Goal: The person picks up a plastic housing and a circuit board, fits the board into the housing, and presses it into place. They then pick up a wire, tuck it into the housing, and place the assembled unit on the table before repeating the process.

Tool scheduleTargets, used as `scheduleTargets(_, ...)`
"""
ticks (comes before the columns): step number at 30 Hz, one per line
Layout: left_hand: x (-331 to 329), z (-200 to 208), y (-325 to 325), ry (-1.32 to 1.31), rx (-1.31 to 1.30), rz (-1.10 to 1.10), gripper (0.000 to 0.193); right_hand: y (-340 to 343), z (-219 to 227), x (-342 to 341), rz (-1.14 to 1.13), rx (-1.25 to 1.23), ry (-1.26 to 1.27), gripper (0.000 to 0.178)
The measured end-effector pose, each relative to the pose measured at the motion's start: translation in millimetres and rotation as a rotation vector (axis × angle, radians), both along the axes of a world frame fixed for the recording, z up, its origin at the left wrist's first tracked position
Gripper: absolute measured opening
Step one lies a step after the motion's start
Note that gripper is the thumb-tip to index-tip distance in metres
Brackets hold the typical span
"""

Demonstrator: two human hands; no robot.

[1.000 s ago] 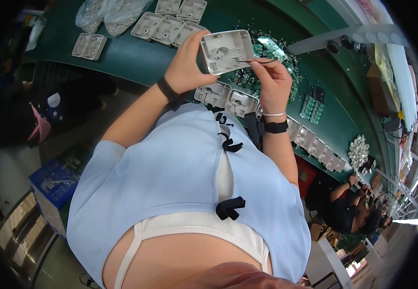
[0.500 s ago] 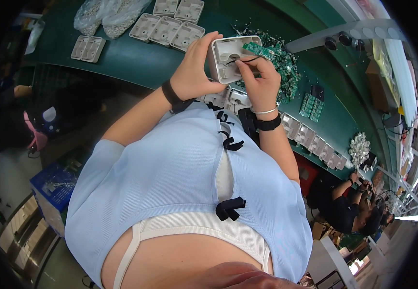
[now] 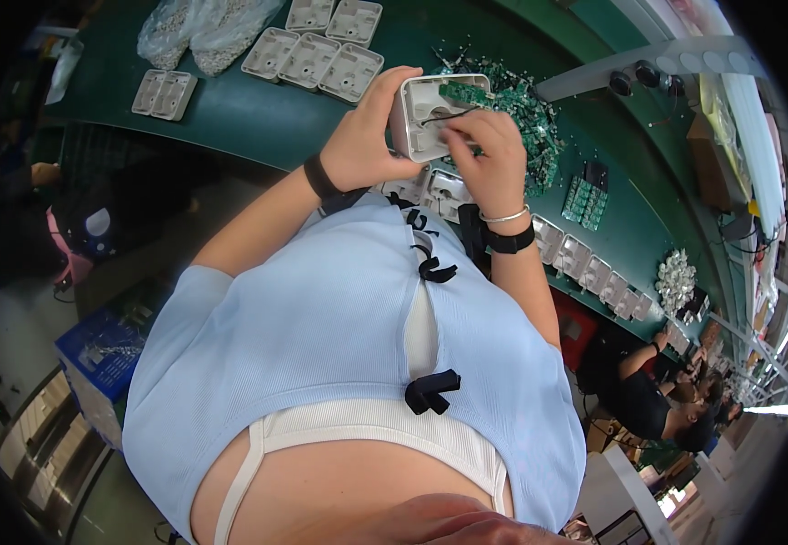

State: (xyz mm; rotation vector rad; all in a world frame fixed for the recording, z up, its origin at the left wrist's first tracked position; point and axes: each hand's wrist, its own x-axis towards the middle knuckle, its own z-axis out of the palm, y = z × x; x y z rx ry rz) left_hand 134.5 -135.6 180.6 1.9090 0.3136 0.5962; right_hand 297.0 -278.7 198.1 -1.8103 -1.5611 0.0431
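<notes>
My left hand (image 3: 358, 141) grips a whitish, open plastic housing (image 3: 401, 127) by its left side, tilted so its hollow inside shows. A green circuit board (image 3: 463, 94) lies at the housing's upper right edge. Across the inside runs a thin black wire (image 3: 439, 119), up to the fingers of my right hand (image 3: 492, 150). That hand is closed, its thumb and fingers bent together over the housing's lower right part. Its fingertips are slightly blurred, and what they hold is hidden.
Behind the housing lies a heap of green circuit boards (image 3: 535, 132). Several more housings (image 3: 308, 60) stand at the far left, beside clear bags of small parts (image 3: 221, 41). A row of housings (image 3: 585, 262) lines the bench's right edge. Another person (image 3: 644, 395) works farther right.
My right fingertips have moved down from the black wire's middle toward the housing's lower part. The circuit board has shifted slightly left over the housing's edge. My left hand keeps its hold.
</notes>
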Motion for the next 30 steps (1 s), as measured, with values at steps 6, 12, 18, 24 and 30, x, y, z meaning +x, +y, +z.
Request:
scheduleTargets(6, -3, 3, 7, 0.001, -0.083, -0.078, 0.100, -10, -6, 6, -0.306, 0.198, 0.286, 0.022)
scheduleTargets(12, -5, 7, 10, 0.034, -0.063, -0.106, 0.102, -14, -8, 19, -0.166, 0.224, 0.302, 0.024)
scheduleTargets(18, -6, 5, 14, 0.065, 0.197, -0.043, 0.100, -18, 16, 11, 0.108, 0.185, -0.071, 0.029)
scheduleTargets(24, -6, -8, 11, -0.039, 0.199, -0.036, 0.101, -18, 15, -2, 0.230, -0.015, 0.066, 0.026)
scheduleTargets(30, -8, -10, 11, -0.001, 0.052, -0.042, 0.103, -23, -4, 0, 0.239, -0.008, 0.404, 0.022)
